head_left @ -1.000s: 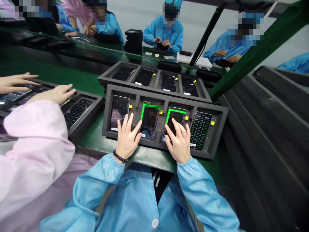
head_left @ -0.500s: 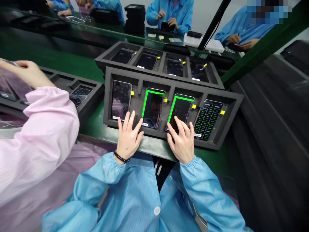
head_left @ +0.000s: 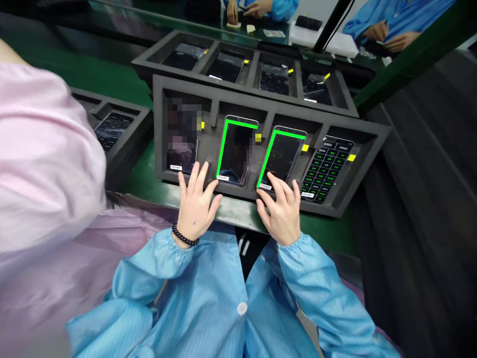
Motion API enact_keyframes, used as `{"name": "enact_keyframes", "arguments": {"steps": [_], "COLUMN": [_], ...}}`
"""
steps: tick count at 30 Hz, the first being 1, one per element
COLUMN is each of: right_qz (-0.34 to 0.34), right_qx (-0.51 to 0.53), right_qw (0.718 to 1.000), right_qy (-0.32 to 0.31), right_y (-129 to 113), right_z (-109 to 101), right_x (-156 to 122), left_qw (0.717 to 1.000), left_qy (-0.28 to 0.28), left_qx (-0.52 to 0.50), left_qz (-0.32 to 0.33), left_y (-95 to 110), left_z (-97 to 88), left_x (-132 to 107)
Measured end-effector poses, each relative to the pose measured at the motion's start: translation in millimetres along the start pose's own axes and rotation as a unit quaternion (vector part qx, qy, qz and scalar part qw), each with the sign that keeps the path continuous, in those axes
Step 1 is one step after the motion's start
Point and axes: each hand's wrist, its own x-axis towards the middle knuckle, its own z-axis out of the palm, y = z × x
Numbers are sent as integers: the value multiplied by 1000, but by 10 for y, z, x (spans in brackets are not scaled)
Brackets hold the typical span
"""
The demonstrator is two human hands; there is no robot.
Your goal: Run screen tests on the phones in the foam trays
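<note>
A black foam tray [head_left: 367, 169] tilts toward me and holds several phones in separate slots. My left hand [head_left: 197, 199], fingers spread, has its index fingertip at the lower left corner of the second phone [head_left: 234, 151]. A green band runs along that screen's top and left edges. At the lower left corner of the third phone [head_left: 283, 156], marked with the same green band, is the index finger of my right hand [head_left: 281, 209]; its other fingers are apart over the phone's bottom. On the left lies a dark-screened phone [head_left: 182, 144]; on the right, a phone [head_left: 328, 169] shows a grid with green text.
Behind stands another foam tray [head_left: 253, 47] with several phones. To the left, a person's pink sleeve [head_left: 48, 149] reaches over a further tray [head_left: 143, 119]. A green post [head_left: 413, 59] slants at right. Across the bench, people in blue sleeves work with their hands.
Both my index fingers have slid down the left screen edges to the bottom corners, and the green bands reach lower. The view has shifted. The pink-sleeved arm has moved left.
</note>
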Motion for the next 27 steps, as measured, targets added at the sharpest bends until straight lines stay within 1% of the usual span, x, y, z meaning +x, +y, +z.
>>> {"name": "enact_keyframes", "arguments": {"steps": [3,5,8,12,15,17,19,22,25,27], "right_qz": [-12,-21,-19,-8,-1,5,5,0,-5,-8], "right_qx": [0,2,4,-17,-33,-41,-56,-76,-80,-75], "right_qw": [1000,999,999,999,999,999,998,996,996,997], "right_qy": [11,27,50,49,39,33,36,42,39,27], "right_y": [0,17,67,144,181,192,196,194,181,166], "right_z": [-7,-14,-16,29,89,122,144,156,149,136], "right_x": [83,154,309,610,837,954,1034,1079,1047,999], "left_qw": [1000,999,994,979,971,968,967,966,966,966], "left_qy": [9,25,76,145,181,202,210,213,212,209], "left_qx": [-10,-27,-68,-105,-102,-91,-84,-83,-82,-80], "left_qz": [-1,-3,-34,-95,-120,-123,-120,-121,-126,-127], "left_y": [-15,-30,-65,-139,-187,-202,-204,-197,-191,-189], "left_z": [2,13,51,152,236,275,297,305,303,301], "left_x": [50,54,-11,-158,-228,-243,-241,-230,-224,-223]}}
